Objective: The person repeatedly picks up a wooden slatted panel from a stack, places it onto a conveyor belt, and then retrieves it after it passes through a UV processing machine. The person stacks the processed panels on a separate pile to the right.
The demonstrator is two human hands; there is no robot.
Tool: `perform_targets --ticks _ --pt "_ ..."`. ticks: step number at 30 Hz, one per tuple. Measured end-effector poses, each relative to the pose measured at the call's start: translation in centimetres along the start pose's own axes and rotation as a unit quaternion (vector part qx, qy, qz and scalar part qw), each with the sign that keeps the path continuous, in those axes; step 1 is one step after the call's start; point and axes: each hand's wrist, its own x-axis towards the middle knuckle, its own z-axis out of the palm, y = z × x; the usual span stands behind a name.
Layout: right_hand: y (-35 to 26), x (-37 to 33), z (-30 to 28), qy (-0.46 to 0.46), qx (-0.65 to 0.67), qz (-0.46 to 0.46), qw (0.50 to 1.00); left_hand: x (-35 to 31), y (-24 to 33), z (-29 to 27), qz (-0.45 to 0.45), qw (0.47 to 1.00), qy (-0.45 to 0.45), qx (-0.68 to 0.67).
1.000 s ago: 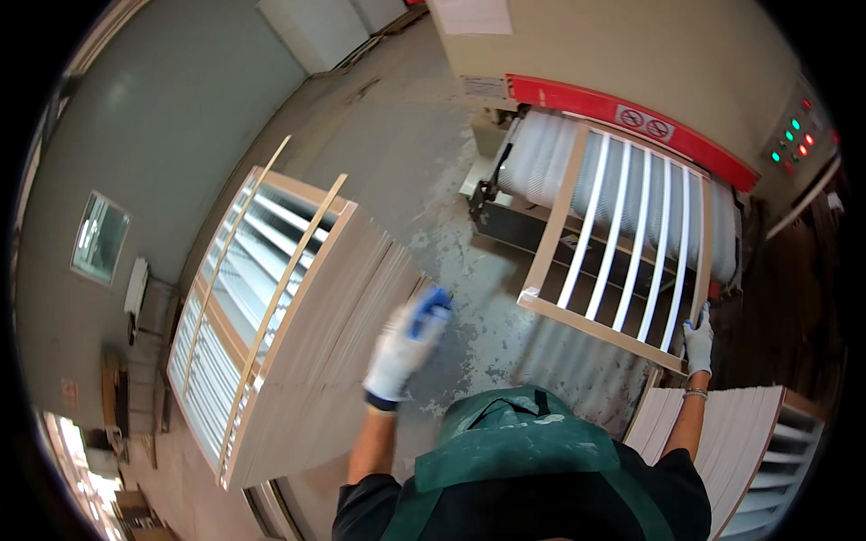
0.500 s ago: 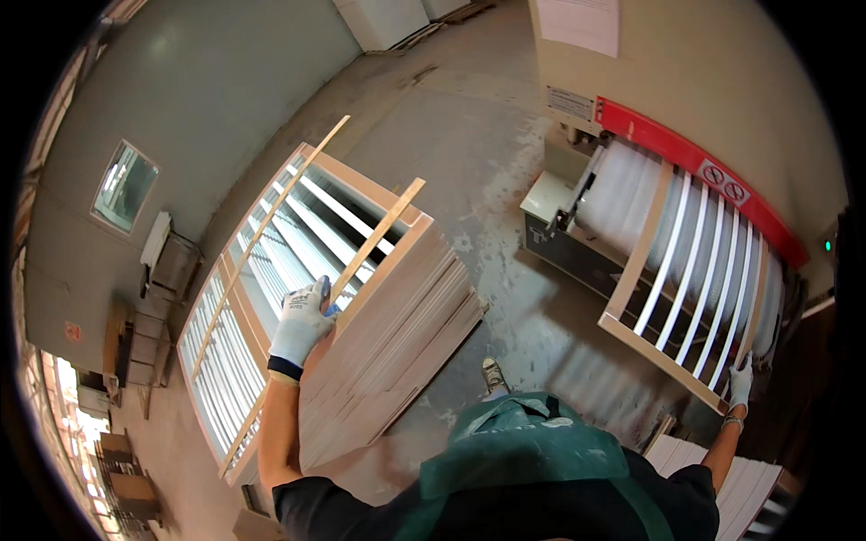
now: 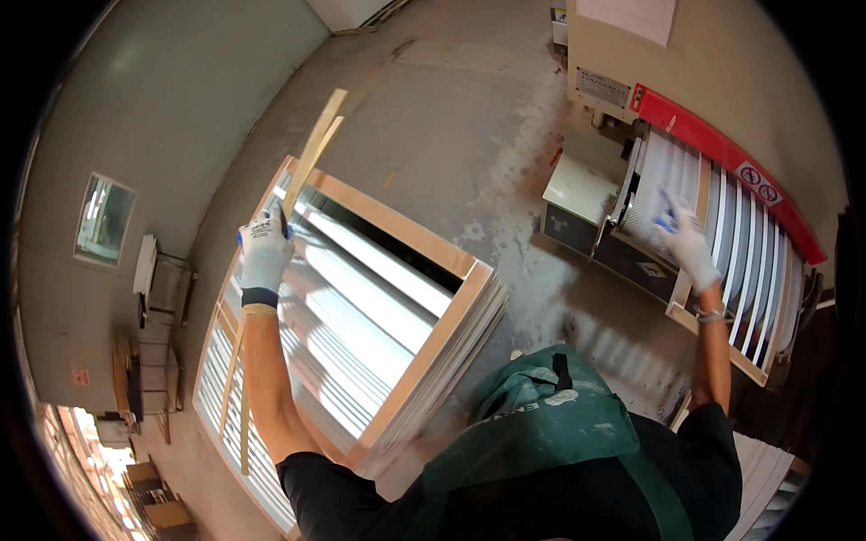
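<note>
The left hand point(image 3: 264, 248), in a white-and-blue glove, grips two wooden strips point(image 3: 316, 142) over a stack point(image 3: 417, 363) of slatted frames. The right hand point(image 3: 690, 245) (gloved too, and blurred) has its fingers extended above a machine's rollers point(image 3: 666, 162), near a slatted frame point(image 3: 745, 270) beside a red bar point(image 3: 713, 149); contact is unclear. A green apron point(image 3: 532, 424) shows below.

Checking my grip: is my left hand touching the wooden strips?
Touching. The head view shows the left hand closed on the wooden strips, upper ends jutting past it.
</note>
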Motion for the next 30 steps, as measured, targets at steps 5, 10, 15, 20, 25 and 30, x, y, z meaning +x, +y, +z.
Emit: perform_targets --ticks 5,10,15,20,25,30 --pt "-10.2 9.7 7.7 -0.071 0.026 -0.183 0.980 5.1 -1.4 4.6 -0.012 0.997 -0.021 -0.068" --pt "-19.6 22.0 11.5 -0.084 0.084 -0.290 0.950 5.5 -1.7 6.9 -0.117 0.975 -0.142 -0.125" --pt "-32.3 32.1 14.4 -0.077 0.025 -0.464 0.882 6.0 -0.3 6.3 0.021 0.990 -0.132 0.053" --pt "-38.5 38.3 20.3 -0.099 -0.038 -0.657 0.746 9.0 7.7 -1.9 0.097 0.992 -0.050 0.067" --pt "-38.0 44.0 21.4 -0.536 0.161 -0.487 0.671 13.1 7.5 -4.9 0.085 0.978 -0.065 0.177" --pt "-39.7 48.5 25.8 -0.411 0.168 -0.457 0.771 16.6 7.8 -7.9 -0.028 0.989 0.090 0.110"
